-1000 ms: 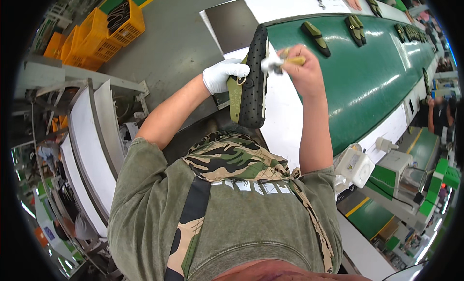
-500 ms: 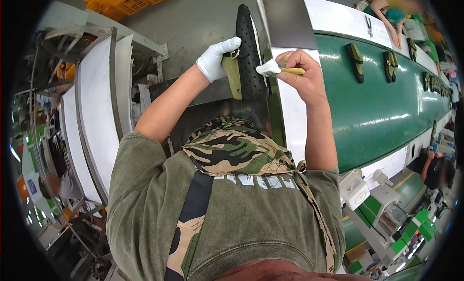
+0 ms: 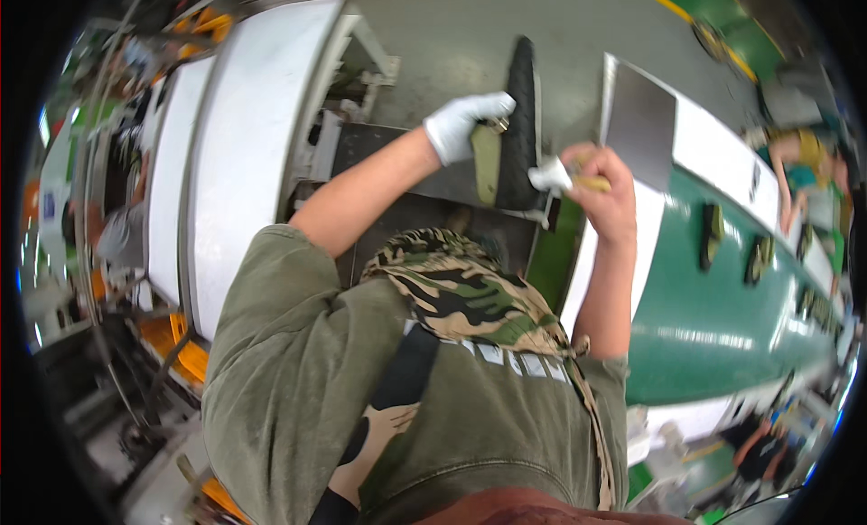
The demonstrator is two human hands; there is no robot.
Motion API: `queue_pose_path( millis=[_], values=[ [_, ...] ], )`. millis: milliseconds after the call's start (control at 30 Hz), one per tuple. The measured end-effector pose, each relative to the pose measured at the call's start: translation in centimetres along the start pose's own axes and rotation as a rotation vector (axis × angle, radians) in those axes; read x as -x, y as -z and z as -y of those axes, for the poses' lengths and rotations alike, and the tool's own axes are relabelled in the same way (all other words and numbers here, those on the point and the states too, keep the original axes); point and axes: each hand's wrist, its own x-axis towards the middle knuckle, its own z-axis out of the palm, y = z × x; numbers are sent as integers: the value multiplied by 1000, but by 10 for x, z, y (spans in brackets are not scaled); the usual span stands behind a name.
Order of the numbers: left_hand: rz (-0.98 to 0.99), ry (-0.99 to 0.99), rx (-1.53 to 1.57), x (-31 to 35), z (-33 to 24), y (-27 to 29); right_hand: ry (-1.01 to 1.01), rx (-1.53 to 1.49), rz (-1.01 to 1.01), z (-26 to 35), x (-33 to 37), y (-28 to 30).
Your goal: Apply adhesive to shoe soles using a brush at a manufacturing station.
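Observation:
My left hand [image 3: 462,125], in a white glove, is closed on an olive-green shoe [image 3: 487,166] with a metal buckle near my thumb. The shoe stands on edge, its black sole [image 3: 519,132] turned to the right. At the sole's lower right edge is the white, cloth-like end of a yellow-handled tool [image 3: 549,174]; blur hides whether it touches. My bare right hand [image 3: 607,189] is closed around this tool. Whether the white part is bristles or wrapped cloth I cannot make out.
To my right runs a green conveyor belt [image 3: 695,317] carrying olive shoes [image 3: 712,236], edged by white boards [image 3: 722,150]. A co-worker [image 3: 795,168] is at its far side. White panels [image 3: 248,154] stand on my left. A dark bench [image 3: 384,159] lies below the shoe.
The whole view has turned, so the shoe, both hands and the belt sit farther right and lower. Both hands keep their holds. The sole now shows more edge-on.

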Motion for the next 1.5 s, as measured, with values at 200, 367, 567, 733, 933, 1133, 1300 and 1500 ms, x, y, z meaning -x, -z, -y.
queue_pose_path(
  millis=[200, 367, 567, 733, 933, 1133, 1300, 1500],
  values=[
    [-64, -200, 20, 55, -40, 18, -39, -282, -45, -15, -18, -6],
    [-410, -643, 51, 132, -107, 36, -63, -345, -21, -45, -32, -18],
    [-831, -997, -63, 253, -139, 29, -127, -519, 13, -58, -30, -29],
    [-1003, -972, 11, 358, -101, 55, -146, -571, -3, -56, 4, -18],
    [-841, -536, -72, 413, -61, 92, -115, -534, -217, -55, 69, 42],
    [-1738, -730, -1046, 467, -138, 116, 32, -577, -446, -40, 144, 112],
    [-1299, -916, -1661, 227, -156, 40, 117, -496, -682, -35, 222, 159],
    [-131, -468, -1556, -163, 31, -103, 110, -379, -1094, -13, 332, 185]
  ],
)
